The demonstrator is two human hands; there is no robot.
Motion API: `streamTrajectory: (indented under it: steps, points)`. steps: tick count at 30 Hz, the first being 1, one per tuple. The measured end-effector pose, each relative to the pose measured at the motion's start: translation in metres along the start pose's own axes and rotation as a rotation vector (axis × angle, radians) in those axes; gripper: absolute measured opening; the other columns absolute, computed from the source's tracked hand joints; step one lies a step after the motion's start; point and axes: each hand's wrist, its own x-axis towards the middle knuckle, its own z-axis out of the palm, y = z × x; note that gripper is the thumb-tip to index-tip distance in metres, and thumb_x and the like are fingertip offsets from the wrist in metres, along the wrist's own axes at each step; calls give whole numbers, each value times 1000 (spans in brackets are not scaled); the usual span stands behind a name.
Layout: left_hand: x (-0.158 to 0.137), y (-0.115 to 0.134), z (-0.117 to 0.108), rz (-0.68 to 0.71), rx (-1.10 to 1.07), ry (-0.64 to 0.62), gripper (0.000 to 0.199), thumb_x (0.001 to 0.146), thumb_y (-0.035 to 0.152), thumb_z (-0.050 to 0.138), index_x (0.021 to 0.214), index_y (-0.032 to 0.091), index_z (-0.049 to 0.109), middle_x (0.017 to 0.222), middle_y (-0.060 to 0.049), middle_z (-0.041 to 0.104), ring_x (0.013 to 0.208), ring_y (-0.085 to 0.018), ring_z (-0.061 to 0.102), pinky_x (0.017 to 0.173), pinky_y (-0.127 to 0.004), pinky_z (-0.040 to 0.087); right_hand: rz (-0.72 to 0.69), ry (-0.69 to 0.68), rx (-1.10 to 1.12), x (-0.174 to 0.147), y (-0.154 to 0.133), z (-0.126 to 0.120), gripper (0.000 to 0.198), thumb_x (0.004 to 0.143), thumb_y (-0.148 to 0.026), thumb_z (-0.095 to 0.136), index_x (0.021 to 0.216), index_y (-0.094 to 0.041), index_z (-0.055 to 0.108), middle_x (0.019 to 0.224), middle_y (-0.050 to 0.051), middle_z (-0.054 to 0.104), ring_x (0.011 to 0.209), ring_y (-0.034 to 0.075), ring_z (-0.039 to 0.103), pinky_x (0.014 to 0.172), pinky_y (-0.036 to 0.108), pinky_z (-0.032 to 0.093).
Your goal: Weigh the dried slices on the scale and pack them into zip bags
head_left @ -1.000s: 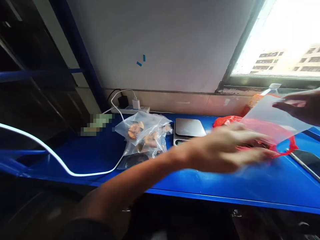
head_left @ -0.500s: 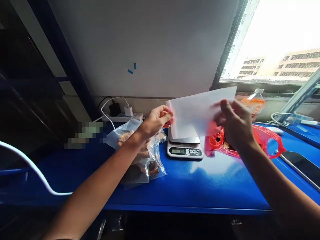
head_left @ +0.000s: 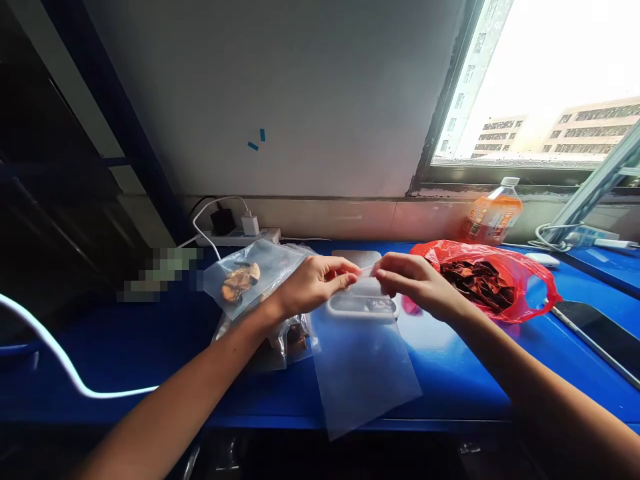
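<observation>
A translucent plastic bag (head_left: 365,373) hangs flat from both hands, its lower end reaching past the table's front edge. My left hand (head_left: 323,283) pinches the bag's top edge on the left, and my right hand (head_left: 415,280) pinches it close by on the right. Behind the bag stands a white kitchen scale (head_left: 357,257), partly covered by the bag and the hands. Left of it, partly under my left forearm, lie several clear bags (head_left: 267,257) with dried brown slices (head_left: 241,281) inside. To the right, a red plastic bag (head_left: 430,250) gapes around dark dried pieces (head_left: 477,283).
On the blue table (head_left: 460,380), a phone (head_left: 600,333) lies far right. An orange drink bottle (head_left: 495,213) stands by the window. At the back left, a power strip (head_left: 270,235) carries chargers. A white cable (head_left: 65,360) curves across the left.
The bag swung from being held up broadside to hanging down below the hands. My right hand moved left and lower, closer to my left hand. The red bag's contents now show.
</observation>
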Motion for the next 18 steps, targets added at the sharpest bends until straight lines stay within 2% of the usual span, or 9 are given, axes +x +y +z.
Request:
streamTrajectory:
  steps: [2,6,11,14,18]
  points:
    - [-2,1,3,20,36,-9,25,84,35,61,94,15,72,80,-4,70,69,-15,59,60,-25,44,-28,-20,-68,-3,-3,7,28,85,-44,58,79,-17,60,65,-2,53,59,10,47,55,24,37]
    - [-6,2,4,85,216,29,24,88,35,57,90,16,72,75,-3,68,63,-13,54,56,-25,41,-105,96,-258,-6,-4,15,21,84,-36,56,75,-17,58,65,0,56,58,10,47,53,23,35]
    - [-9,-2,7,286,547,63,16,89,24,53,89,15,67,82,-4,66,75,-16,57,71,-30,44,-198,237,-496,-8,2,37,16,81,-25,54,67,-18,53,56,-1,57,49,9,45,50,22,32]
    - [-10,-3,9,279,564,61,14,88,22,53,87,15,65,83,-4,66,77,-16,58,72,-29,44,-242,276,-568,-10,5,46,15,83,-22,53,68,-18,54,58,1,62,50,10,49,51,23,33]
    - [-10,2,11,220,571,70,12,86,23,53,83,17,63,80,-2,65,74,-16,57,69,-29,43,-293,315,-656,-12,5,46,15,84,-18,52,69,-18,56,63,2,66,52,11,53,55,24,35]
